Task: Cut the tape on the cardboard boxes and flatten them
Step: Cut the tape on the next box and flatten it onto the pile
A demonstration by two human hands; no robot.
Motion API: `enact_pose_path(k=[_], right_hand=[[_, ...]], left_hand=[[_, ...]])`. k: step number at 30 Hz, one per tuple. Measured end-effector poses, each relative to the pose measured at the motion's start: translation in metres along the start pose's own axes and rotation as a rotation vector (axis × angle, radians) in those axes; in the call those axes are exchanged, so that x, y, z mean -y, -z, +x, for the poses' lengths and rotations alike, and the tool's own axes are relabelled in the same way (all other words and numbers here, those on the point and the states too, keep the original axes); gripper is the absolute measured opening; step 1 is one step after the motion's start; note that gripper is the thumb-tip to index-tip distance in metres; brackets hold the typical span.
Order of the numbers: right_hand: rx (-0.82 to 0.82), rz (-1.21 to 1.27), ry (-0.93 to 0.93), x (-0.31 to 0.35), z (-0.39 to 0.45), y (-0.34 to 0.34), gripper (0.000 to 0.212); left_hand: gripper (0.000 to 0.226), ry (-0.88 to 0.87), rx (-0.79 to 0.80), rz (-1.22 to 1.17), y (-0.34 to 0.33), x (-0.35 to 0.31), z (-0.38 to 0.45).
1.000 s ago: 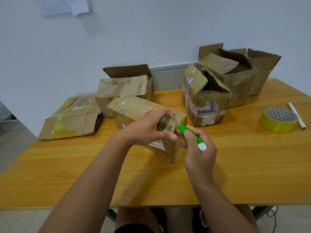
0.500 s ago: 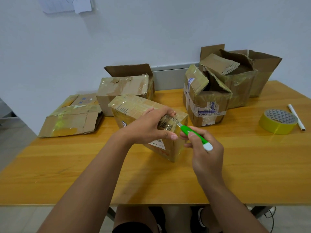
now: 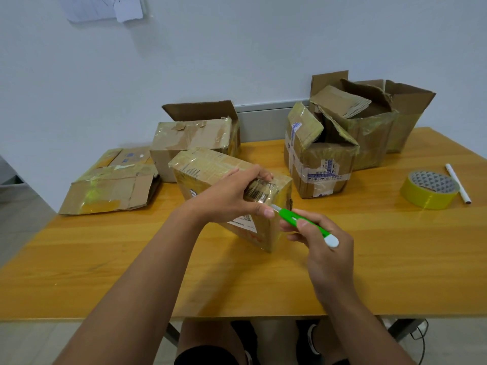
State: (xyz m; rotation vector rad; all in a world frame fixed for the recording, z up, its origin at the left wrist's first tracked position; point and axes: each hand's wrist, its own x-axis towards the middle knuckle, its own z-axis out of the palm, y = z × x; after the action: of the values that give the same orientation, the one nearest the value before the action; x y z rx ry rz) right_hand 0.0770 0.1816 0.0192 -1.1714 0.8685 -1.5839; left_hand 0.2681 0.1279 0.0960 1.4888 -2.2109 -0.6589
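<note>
A taped cardboard box (image 3: 210, 169) lies tilted on the wooden table (image 3: 237, 280) in front of me. My left hand (image 3: 232, 198) grips its near right corner, fingers over the top and thumb on the side face. My right hand (image 3: 319, 241) holds a green utility knife (image 3: 303, 222) with a white end cap. The knife's tip sits at the box's edge, just beside my left thumb. The blade itself is too small to make out.
A flattened box (image 3: 110, 185) lies at the left. An open box (image 3: 195, 135) stands behind the held one. Three opened boxes (image 3: 321, 159) cluster at the back right. A yellow tape roll (image 3: 429, 189) and a white pen (image 3: 458, 183) lie at the right edge.
My right hand has drawn back toward me and to the right, pulling the knife along the box's edge. My left hand keeps its grip on the box.
</note>
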Motion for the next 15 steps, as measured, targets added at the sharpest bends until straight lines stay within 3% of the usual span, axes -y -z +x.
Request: enact_pose_path(k=[6, 10, 15], right_hand=[[-0.114, 0.055, 0.07, 0.01, 0.028, 0.007, 0.019], [0.008, -0.105, 0.175, 0.01, 0.045, -0.004, 0.032], [0.165, -0.474, 0.41, -0.003, 0.044, -0.014, 0.027]], left_hand=[[0.066, 0.024, 0.0, 0.056, 0.004, -0.006, -0.005], [0.049, -0.013, -0.03, 0.122, 0.009, -0.011, -0.014], [0.036, 0.001, 0.023, 0.071, 0.017, -0.009, -0.026]])
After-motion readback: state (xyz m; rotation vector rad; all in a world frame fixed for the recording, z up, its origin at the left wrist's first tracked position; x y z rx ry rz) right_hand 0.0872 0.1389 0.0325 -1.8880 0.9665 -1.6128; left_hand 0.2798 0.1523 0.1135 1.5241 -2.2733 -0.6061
